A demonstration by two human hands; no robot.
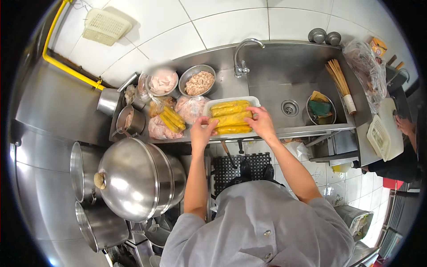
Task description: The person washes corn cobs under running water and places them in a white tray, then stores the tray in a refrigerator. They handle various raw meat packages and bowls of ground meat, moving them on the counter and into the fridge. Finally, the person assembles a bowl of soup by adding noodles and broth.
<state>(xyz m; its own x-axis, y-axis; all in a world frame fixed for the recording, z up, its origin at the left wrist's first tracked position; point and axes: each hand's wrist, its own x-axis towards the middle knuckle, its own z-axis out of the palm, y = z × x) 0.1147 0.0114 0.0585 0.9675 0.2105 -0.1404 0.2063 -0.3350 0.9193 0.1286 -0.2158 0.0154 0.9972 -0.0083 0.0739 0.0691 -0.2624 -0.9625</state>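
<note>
A white rectangular tub [254, 100] stands at the sink counter's front edge, with several thick yellow rolls [230, 109] side by side in it. One long yellow roll [231, 119] lies level between my hands, over the middle of the tub. My left hand [201, 132] pinches its left end between thumb and fingers. At its right end my right hand [261, 121] grips it the same way. More yellow rolls [172, 118] rest left of the tub on a plastic bag of pale pink meat [163, 129]. What the rolls are made of cannot be told.
Behind the tub are a bowl of minced meat [199, 83] and a bowl of pale meat pieces [162, 83]. The sink basin [275, 66] lies right, holding a pot with a green cloth [319, 108]. A large domed steel lid [133, 178] is at left. Another person's hand [404, 126] shows far right.
</note>
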